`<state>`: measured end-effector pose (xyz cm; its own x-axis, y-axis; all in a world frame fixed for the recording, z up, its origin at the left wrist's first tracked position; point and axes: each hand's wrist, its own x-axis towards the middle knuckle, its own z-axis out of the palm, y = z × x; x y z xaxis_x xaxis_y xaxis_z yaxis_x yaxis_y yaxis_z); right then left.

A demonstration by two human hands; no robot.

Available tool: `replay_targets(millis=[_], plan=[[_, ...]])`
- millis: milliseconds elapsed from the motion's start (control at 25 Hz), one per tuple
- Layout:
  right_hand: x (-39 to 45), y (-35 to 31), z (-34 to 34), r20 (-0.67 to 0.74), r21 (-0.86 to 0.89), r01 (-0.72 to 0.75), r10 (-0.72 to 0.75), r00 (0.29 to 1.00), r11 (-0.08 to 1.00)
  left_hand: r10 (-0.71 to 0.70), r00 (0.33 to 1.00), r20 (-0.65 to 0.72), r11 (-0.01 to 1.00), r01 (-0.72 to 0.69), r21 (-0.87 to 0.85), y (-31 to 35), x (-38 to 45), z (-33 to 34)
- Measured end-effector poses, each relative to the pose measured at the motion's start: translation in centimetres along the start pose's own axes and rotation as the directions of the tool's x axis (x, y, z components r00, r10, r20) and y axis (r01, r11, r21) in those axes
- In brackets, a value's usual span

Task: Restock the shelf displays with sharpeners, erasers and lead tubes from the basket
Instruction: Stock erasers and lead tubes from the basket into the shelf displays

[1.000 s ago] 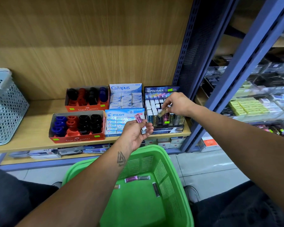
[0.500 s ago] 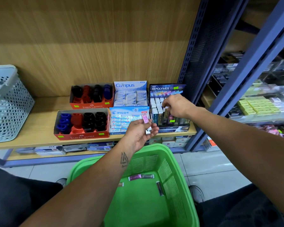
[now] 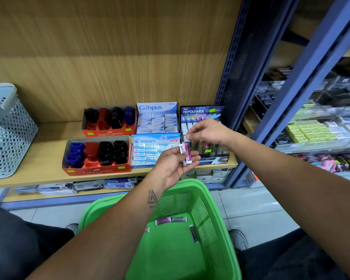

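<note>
Head view: restock looks mostly done, by my read. The two red cardboard sharpener trays (image 3: 98, 156), the white-and-blue eraser boxes (image 3: 154, 150) and the dark HI-POLYMER lead display box (image 3: 202, 136) on the wooden shelf (image 3: 38, 158) all look well filled. Left to place: a few slim pink-and-clear lead tubes (image 3: 186, 153) in the left hand (image 3: 173, 165), plus roughly four loose tubes (image 3: 171, 220) flat on the floor of the green plastic basket (image 3: 216, 199) below. Left hand is palm up, fingers curled round the held tubes; long axis runs nearly upright, tilted slightly, top ends toward the shelf. Right hand (image 3: 209, 133) hovers at the display box front, thumb and fingertips pinched together; motion blur, so I can't tell whether it's grasping anything. Basket tubes lie at mixed angles, two end to end, one near the right wall.
</note>
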<state>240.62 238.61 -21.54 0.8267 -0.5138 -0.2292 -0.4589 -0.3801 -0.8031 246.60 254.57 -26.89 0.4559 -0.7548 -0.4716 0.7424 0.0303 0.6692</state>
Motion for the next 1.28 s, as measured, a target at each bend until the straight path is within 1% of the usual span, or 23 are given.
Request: replay_targets(millis=[40,120,240,280,320,360,400,440,480,520,560,600,640,760,840,960,1080,1160,1200,1240,1280], plan=[[-0.5,0.1,0.4,0.07,0.056,-0.053,0.049,0.996,0.997,0.019,1.0,-0.003,1.0,-0.019,-0.005,0.0,0.0,0.2],[-1.7,0.6,1.3,0.118,0.19,-0.108,0.086,0.989,0.976,0.044,0.999,-0.026,0.999,-0.045,-0.016,-0.1,0.2,0.7],[-2.4,0.7,0.7,0.046,0.388,-0.084,0.072,0.996,0.918,0.069,0.995,-0.076,0.997,-0.065,0.05,-0.2,0.4,2.0],[-2.2,0.6,-0.2,0.007,0.431,-0.083,0.089,0.996,0.899,0.072,0.993,-0.09,0.995,-0.066,0.074,-0.2,0.6,2.4],[-1.9,0.5,-1.3,-0.034,0.426,-0.073,0.097,0.995,0.902,0.072,0.992,-0.1,0.994,-0.064,0.085,-0.1,0.8,2.6],[-1.6,0.2,-2.5,-0.076,0.344,-0.058,0.089,0.993,0.937,0.07,0.992,-0.107,0.995,-0.061,0.085,0.0,0.9,2.8],[-1.3,0.1,-3.7,-0.105,0.153,-0.04,0.057,0.993,0.987,0.062,0.992,-0.109,0.996,-0.054,0.076,0.2,0.8,2.8],[-1.0,0.0,-4.8,-0.109,-0.128,-0.024,0.01,0.994,0.991,0.052,0.993,-0.11,0.997,-0.044,0.067,0.3,0.8,2.7],[-0.7,0.1,-5.5,-0.078,-0.408,-0.001,-0.034,0.996,0.913,0.039,0.993,-0.111,0.998,-0.032,0.062,0.4,0.8,2.5],[-0.4,0.2,-5.8,-0.029,-0.605,0.034,-0.065,0.997,0.795,0.029,0.993,-0.114,0.998,-0.021,0.064,0.3,0.8,2.2],[-0.1,0.5,-5.8,0.015,-0.704,0.067,-0.08,0.997,0.707,0.022,0.993,-0.113,0.998,-0.015,0.065,0.3,0.8,2.0],[0.2,0.8,-5.5,0.03,-0.733,0.085,-0.093,0.995,0.674,0.014,0.994,-0.113,0.998,-0.006,0.066,0.1,0.8,1.7],[0.3,1.2,-5.1,0.015,-0.735,0.087,-0.111,0.994,0.672,0.001,0.994,-0.109,0.998,0.006,0.066,0.0,0.8,1.6],[1.2,2.3,-3.6,-0.088,-0.704,0.062,-0.173,0.981,0.708,-0.023,0.994,-0.104,0.998,0.029,0.057,-0.3,0.8,1.1],[1.6,2.8,-3.1,-0.105,-0.715,0.053,-0.182,0.978,0.698,-0.048,0.995,-0.087,0.998,0.052,0.04,-0.3,0.7,1.0],[1.9,3.0,-3.1,-0.085,-0.729,0.05,-0.162,0.983,0.683,-0.077,0.996,-0.044,0.997,0.078,0.017,-0.1,0.4,1.0],[1.8,3.3,-2.4,-0.008,-0.796,0.097,-0.17,0.985,0.598,-0.091,0.995,-0.03,0.996,0.09,-0.022,0.0,0.4,1.1],[1.6,3.6,-2.0,0.001,-0.817,0.107,-0.183,0.983,0.567,-0.095,0.995,-0.025,0.995,0.095,-0.031,0.0,0.4,1.1],[1.6,3.6,-2.0,-0.025,-0.806,0.096,-0.195,0.98,0.584,-0.089,0.996,-0.023,0.996,0.089,-0.019,0.0,0.4,1.1],[1.5,3.3,-2.2,-0.07,-0.772,0.082,-0.213,0.974,0.63,-0.078,0.997,-0.024,0.997,0.078,0.006,0.1,0.4,1.0],[1.4,2.9,-2.4,-0.121,-0.69,0.08,-0.224,0.967,0.719,-0.066,0.998,-0.024,0.997,0.067,0.029,0.1,0.3,1.1]])
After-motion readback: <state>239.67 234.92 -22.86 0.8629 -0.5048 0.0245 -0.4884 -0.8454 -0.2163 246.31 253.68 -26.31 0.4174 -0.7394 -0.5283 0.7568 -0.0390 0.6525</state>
